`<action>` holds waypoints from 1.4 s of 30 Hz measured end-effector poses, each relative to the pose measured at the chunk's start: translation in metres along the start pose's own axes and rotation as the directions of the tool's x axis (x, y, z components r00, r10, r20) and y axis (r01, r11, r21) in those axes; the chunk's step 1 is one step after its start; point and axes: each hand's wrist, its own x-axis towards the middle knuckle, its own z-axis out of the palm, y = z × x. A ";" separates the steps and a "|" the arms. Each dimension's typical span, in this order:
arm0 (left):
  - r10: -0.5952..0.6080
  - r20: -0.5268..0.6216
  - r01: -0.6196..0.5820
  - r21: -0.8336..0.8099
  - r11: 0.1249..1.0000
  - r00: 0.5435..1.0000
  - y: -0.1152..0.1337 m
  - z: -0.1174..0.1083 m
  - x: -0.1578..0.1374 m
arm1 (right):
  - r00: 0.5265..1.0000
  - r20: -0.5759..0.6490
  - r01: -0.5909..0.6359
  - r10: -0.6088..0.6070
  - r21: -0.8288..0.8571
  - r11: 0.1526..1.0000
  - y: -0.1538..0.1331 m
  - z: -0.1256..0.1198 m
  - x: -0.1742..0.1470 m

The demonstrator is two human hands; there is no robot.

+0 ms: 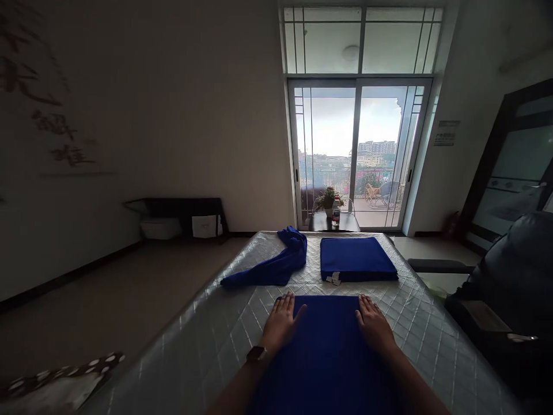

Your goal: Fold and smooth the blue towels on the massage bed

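Note:
A folded blue cloth point(326, 357) lies flat on the quilted silver table cover point(207, 340) in front of me. My left hand point(283, 320) rests flat on its far left corner, fingers stretched forward and thumb apart. On the far right corner lies my right hand point(374, 323), also flat with fingers extended. Neither hand grips anything. Beyond them, to the right, sits a neatly folded stack of blue cloth point(358, 256) with white tags at its near edge. A loosely crumpled blue cloth point(280, 259) lies to the left of that stack.
Past the table's far end, a small dark table point(317, 222) carries a plant point(329, 199) and a bottle point(336, 212) before glass sliding doors point(326, 132). A dark armchair point(514, 276) stands at the right. A low shelf point(185, 213) is by the left wall.

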 end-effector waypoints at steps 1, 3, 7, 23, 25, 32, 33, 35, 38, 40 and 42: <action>-0.005 -0.012 0.005 0.006 1.000 1.000 -0.006 0.001 -0.002 | 1.000 0.000 -0.003 0.003 0.001 1.000 0.000 0.000 0.000; -0.010 -0.032 0.010 0.018 1.000 0.999 -0.012 0.002 -0.004 | 1.000 -0.004 -0.004 0.004 -0.006 1.000 0.000 0.000 0.000; -0.016 -0.031 0.017 0.020 1.000 0.999 -0.011 0.003 -0.004 | 1.000 -0.018 0.004 -0.004 -0.017 1.000 0.001 0.002 0.001; -0.040 -0.006 0.040 0.014 0.999 0.999 0.000 -0.009 -0.007 | 1.000 -0.021 0.003 -0.004 -0.038 0.999 0.000 0.001 0.000; -0.040 -0.003 0.040 0.014 0.999 0.999 0.000 -0.011 -0.008 | 1.000 -0.019 0.004 -0.005 -0.038 0.999 0.000 0.001 0.000; -0.049 0.008 0.049 -0.019 0.999 0.999 0.000 -0.011 -0.009 | 1.000 -0.012 0.004 -0.004 -0.009 1.000 -0.001 -0.001 -0.002; -0.048 0.007 0.048 -0.016 0.999 0.999 0.000 -0.011 -0.009 | 1.000 -0.013 0.003 -0.003 -0.009 1.000 -0.001 -0.002 -0.002; -0.041 -0.005 0.040 -0.009 0.999 0.999 -0.001 -0.009 -0.008 | 1.000 -0.012 0.004 -0.005 -0.013 1.000 -0.001 -0.002 -0.002; -0.034 -0.017 0.034 -0.014 0.999 0.999 -0.004 -0.009 -0.007 | 1.000 -0.008 0.001 -0.001 -0.016 1.000 -0.002 -0.003 -0.002; -0.067 -0.009 0.067 -0.019 0.998 0.998 -0.007 -0.010 -0.007 | 1.000 -0.011 0.004 -0.004 -0.010 1.000 -0.001 -0.003 -0.002; -0.111 0.001 0.111 -0.021 0.994 0.994 -0.012 -0.011 -0.007 | 1.000 -0.016 0.008 -0.008 -0.010 1.000 -0.001 -0.003 -0.002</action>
